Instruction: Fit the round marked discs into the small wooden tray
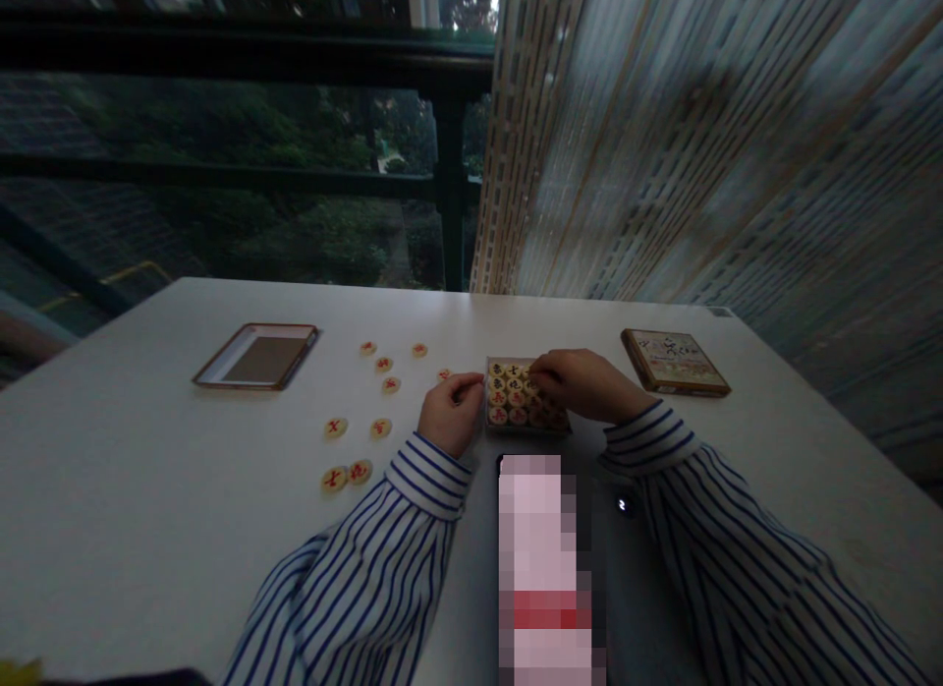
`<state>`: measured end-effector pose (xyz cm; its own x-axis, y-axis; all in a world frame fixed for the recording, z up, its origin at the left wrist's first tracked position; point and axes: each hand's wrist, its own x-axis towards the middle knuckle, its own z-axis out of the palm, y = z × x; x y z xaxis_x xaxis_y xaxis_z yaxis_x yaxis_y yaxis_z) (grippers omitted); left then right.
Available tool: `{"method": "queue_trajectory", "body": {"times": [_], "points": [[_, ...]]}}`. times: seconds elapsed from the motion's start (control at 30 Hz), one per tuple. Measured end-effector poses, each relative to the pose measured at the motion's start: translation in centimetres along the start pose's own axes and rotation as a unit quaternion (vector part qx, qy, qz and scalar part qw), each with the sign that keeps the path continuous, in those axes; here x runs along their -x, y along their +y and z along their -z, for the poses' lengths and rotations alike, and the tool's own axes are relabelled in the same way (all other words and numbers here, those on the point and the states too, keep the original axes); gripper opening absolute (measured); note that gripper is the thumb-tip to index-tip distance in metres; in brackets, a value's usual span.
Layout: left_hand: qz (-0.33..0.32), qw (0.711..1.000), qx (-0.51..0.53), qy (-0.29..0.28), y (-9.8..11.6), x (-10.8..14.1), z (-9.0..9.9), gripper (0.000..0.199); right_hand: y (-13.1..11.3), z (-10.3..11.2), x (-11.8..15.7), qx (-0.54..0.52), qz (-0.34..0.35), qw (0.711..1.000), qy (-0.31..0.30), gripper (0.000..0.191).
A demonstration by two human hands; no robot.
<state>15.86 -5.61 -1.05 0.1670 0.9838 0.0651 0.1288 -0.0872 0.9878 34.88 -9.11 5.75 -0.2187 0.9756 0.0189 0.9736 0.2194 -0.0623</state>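
A small square box (528,430) near the middle of the table holds rows of round chess pieces with black or red characters. My left hand (451,413) is at the box's left edge, its fingers curled together; whatever they may hold is hidden. Over the right part of the box, my right hand (579,381) has its fingers pressed together on or just above the pieces, and its fingertips are not clearly seen. Left of my left hand lie several loose round pieces with red characters, among them one piece (335,428) and two touching pieces, one of them (334,480) nearest me.
An open shallow tray (309,347) lies at the left of the white table (147,470). A flat decorated box (676,362) is at the right. A dark device with a blurred screen (541,548) lies between my forearms. Railing and curtain stand behind the table.
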Motion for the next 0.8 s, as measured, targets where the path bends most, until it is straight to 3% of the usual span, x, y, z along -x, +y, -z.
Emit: {"method": "queue_trajectory", "body": {"times": [0.13, 0.33, 0.8], "points": [[0.002, 1.0, -0.001, -0.006, 0.0, 0.0, 0.0, 0.024, 0.3, 0.3, 0.3, 0.016, -0.082, 0.996, 0.014, 0.032], [0.013, 1.0, -0.004, -0.011, 0.6, 0.2, 0.0, 0.02, 1.2, -0.3, 0.3, 0.033, -0.149, 0.988, -0.014, 0.036], [0.027, 0.999, -0.005, -0.043, 0.8, 0.4, -0.1, 0.024, 1.7, -1.0, 0.0, 0.04, -0.137, 0.987, -0.068, 0.038]]}}
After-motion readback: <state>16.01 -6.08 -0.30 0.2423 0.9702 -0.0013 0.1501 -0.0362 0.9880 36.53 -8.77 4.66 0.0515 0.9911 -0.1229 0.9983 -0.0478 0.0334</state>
